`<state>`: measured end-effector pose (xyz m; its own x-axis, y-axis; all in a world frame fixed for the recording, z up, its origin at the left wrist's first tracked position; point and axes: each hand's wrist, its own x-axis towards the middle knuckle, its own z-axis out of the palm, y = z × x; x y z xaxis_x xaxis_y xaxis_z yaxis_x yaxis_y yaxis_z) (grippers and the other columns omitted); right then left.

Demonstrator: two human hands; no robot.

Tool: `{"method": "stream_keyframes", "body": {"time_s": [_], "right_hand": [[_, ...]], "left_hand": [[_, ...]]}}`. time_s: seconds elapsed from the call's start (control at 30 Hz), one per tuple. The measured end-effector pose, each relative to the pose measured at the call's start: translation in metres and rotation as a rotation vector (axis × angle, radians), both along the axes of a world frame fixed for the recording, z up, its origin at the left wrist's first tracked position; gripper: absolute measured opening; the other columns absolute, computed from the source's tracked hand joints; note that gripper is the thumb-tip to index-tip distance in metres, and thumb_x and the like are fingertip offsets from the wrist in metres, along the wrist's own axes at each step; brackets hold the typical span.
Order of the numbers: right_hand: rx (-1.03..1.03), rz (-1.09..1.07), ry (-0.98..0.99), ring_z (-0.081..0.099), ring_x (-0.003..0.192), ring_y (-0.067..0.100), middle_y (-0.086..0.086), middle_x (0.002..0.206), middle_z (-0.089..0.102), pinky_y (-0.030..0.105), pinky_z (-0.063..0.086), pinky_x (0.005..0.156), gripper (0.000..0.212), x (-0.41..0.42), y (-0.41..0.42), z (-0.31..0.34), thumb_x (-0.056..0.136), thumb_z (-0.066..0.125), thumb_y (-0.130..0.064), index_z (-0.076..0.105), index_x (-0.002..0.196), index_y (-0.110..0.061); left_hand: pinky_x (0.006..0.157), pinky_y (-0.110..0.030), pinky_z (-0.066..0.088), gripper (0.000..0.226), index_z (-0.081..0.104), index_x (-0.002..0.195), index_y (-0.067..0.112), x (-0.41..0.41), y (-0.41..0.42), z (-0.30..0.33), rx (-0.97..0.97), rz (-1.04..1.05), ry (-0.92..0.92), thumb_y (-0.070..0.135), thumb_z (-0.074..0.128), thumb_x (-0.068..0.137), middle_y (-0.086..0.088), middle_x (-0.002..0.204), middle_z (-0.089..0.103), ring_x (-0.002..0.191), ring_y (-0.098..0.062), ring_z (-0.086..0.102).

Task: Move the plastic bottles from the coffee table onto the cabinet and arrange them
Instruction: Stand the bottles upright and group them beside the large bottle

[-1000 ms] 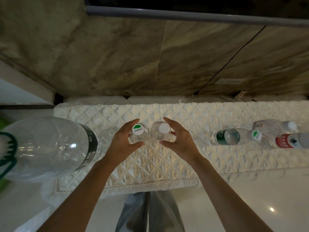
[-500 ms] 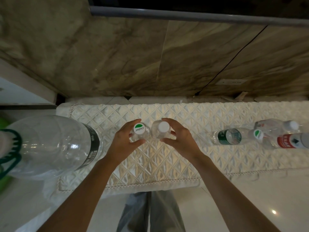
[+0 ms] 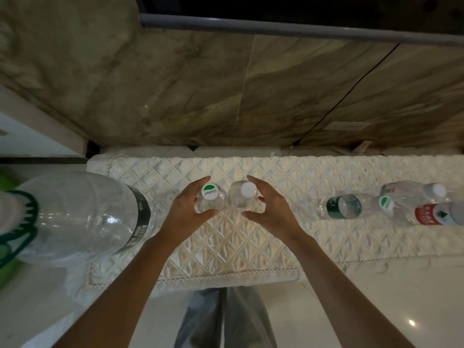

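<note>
Two small clear plastic bottles stand upright side by side on the white quilted cloth (image 3: 251, 247) that covers the cabinet top. The left one has a green-and-white cap (image 3: 209, 192); my left hand (image 3: 185, 214) curls round it with the thumb at its near side. My right hand (image 3: 273, 212) curls round the white-capped bottle (image 3: 247, 189) in the same way. The two bottles almost touch. At the right, three more small bottles lie on their sides: one with a green label (image 3: 346, 205), one with a white cap (image 3: 411, 190) and one with a red label (image 3: 429, 214).
A large clear water jug (image 3: 82, 217) with a dark label and a green handle stands at the cloth's left end. A marble wall (image 3: 226, 91) rises directly behind the cabinet. The floor (image 3: 351, 310) and my legs (image 3: 226, 320) show below the front edge.
Both hands stay curled round the two upright bottles in the same spot. Only the view has shifted slightly.
</note>
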<state>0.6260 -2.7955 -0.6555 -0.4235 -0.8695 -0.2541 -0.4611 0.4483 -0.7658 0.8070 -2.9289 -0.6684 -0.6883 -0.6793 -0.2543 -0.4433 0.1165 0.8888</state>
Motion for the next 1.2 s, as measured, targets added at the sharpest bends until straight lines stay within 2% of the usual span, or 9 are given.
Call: {"method": "stream_keyframes", "body": {"time_s": [0.1,0.2,0.37,0.43,0.53,0.67,0.87,0.97,1.2], "right_hand": [[0.019,-0.024,0.002,0.04,0.128,0.007,-0.007,0.142,0.042,0.025,0.04,0.102,0.088,0.001,0.004,0.004,0.071,0.081,-0.019,0.032,0.143,-0.026],[0.078,-0.027,0.053,0.034,0.133,0.009,-0.006,0.147,0.036,0.019,0.031,0.101,0.088,0.002,0.011,0.014,0.072,0.08,-0.021,0.029,0.145,-0.023],[0.211,-0.041,0.207,0.017,0.143,0.015,0.003,0.154,0.025,0.027,0.025,0.11,0.08,0.018,0.041,0.044,0.083,0.07,-0.028,0.024,0.148,-0.019],[0.181,-0.068,0.289,0.02,0.143,0.02,0.006,0.151,0.032,0.032,0.025,0.112,0.068,0.028,0.057,0.06,0.088,0.064,-0.028,0.03,0.146,-0.016],[0.11,-0.135,0.388,0.035,0.137,0.029,0.011,0.14,0.048,0.042,0.035,0.11,0.052,0.038,0.086,0.081,0.089,0.063,-0.021,0.047,0.137,-0.011],[0.134,-0.249,0.428,0.046,0.129,0.035,0.016,0.13,0.058,0.045,0.04,0.105,0.042,0.044,0.127,0.101,0.088,0.065,-0.017,0.056,0.128,-0.006],[0.157,-0.36,0.428,0.053,0.121,0.036,0.017,0.121,0.063,0.047,0.045,0.101,0.034,0.019,0.189,0.124,0.088,0.063,-0.016,0.062,0.12,-0.004],[0.16,-0.412,0.406,0.054,0.119,0.035,0.017,0.119,0.064,0.049,0.047,0.097,0.033,-0.013,0.217,0.132,0.089,0.058,-0.019,0.063,0.118,-0.004],[0.148,-0.397,0.328,0.044,0.129,0.031,0.015,0.133,0.054,0.046,0.042,0.103,0.046,-0.126,0.27,0.125,0.09,0.062,-0.023,0.052,0.131,-0.005]], "left_hand": [[0.101,-0.026,0.04,0.078,0.039,0.138,0.023,0.0,-0.001,0.008,-0.049,-0.019,-0.05,0.012,0.079,0.072,0.006,0.135,0.045,0.123,-0.008,0.044],[0.101,-0.022,0.032,0.079,0.038,0.139,0.015,0.002,0.003,0.024,-0.15,-0.018,-0.102,0.01,0.079,0.071,-0.003,0.139,0.044,0.123,-0.008,0.039],[0.108,-0.032,0.033,0.076,0.035,0.142,0.012,0.019,0.028,0.055,-0.294,0.068,-0.203,0.007,0.073,0.077,-0.011,0.142,0.042,0.132,-0.024,0.038],[0.108,-0.041,0.037,0.07,0.036,0.141,0.009,0.028,0.044,0.069,-0.421,0.073,-0.276,0.007,0.07,0.079,-0.016,0.14,0.044,0.131,-0.029,0.039],[0.098,-0.054,0.044,0.06,0.049,0.132,0.006,0.036,0.07,0.091,-0.619,-0.001,-0.429,0.013,0.072,0.077,-0.02,0.132,0.052,0.124,-0.039,0.047],[0.094,-0.055,0.045,0.05,0.06,0.121,0.007,0.033,0.103,0.115,-0.717,-0.097,-0.554,0.021,0.074,0.075,-0.017,0.126,0.059,0.118,-0.04,0.052],[0.098,-0.055,0.042,0.047,0.06,0.122,0.008,-0.01,0.158,0.138,-0.704,-0.189,-0.527,0.027,0.07,0.079,-0.016,0.125,0.06,0.117,-0.037,0.054],[0.097,-0.053,0.044,0.049,0.059,0.123,0.007,-0.051,0.188,0.14,-0.661,-0.232,-0.444,0.026,0.071,0.079,-0.016,0.123,0.061,0.115,-0.037,0.055],[0.103,-0.043,0.041,0.065,0.048,0.134,0.009,-0.165,0.233,0.114,-0.47,-0.175,-0.291,0.032,0.072,0.079,-0.015,0.135,0.053,0.124,-0.031,0.049]]}}
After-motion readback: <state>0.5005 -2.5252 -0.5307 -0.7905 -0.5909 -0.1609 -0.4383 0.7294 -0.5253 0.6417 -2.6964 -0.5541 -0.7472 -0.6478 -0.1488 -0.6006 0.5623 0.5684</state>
